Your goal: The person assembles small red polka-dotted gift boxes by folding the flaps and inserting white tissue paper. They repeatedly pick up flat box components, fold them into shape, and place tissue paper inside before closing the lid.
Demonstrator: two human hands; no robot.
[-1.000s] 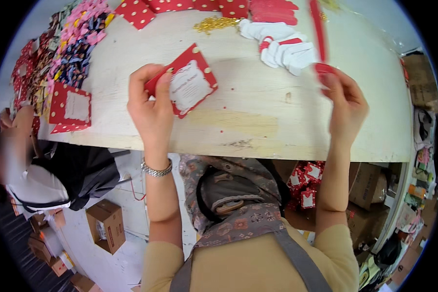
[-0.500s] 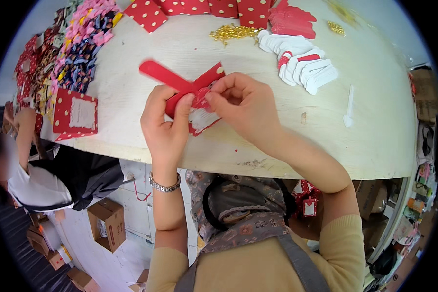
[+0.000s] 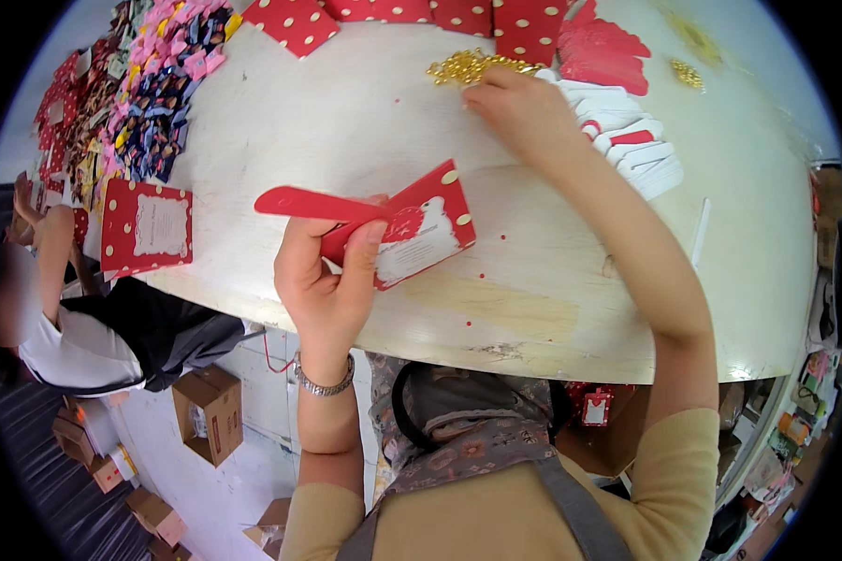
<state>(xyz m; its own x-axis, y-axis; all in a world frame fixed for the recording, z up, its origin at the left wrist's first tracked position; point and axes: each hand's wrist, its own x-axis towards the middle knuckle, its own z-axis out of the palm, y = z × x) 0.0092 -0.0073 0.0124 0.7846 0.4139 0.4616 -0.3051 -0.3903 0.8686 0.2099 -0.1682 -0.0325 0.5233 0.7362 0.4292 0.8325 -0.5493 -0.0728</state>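
Note:
My left hand [image 3: 327, 280] grips a folded red card with cream dots [image 3: 426, 196] and a white scalloped label, its thumb pressed on the front. A long red paper tag [image 3: 304, 203] sticks out to the left from the same grip. At the back of the table my right hand [image 3: 519, 107] has its fingers pinched together at the lower edge of a heap of small gold pieces [image 3: 463, 67]; whatever lies between the fingertips is too small to make out.
White tags [image 3: 650, 168] and red tags [image 3: 603, 56] lie fanned at the back right. Dotted cards [image 3: 295, 26] line the far edge. Small wrapped packets [image 3: 164, 103] pile up at the left, near a standing dotted card [image 3: 122, 224]. Another person [image 3: 79, 346] sits at the left.
My right hand has left the card and reached far forward to the gold heap. The left hand still holds the card and tag, slightly lower, with the tag now nearly level.

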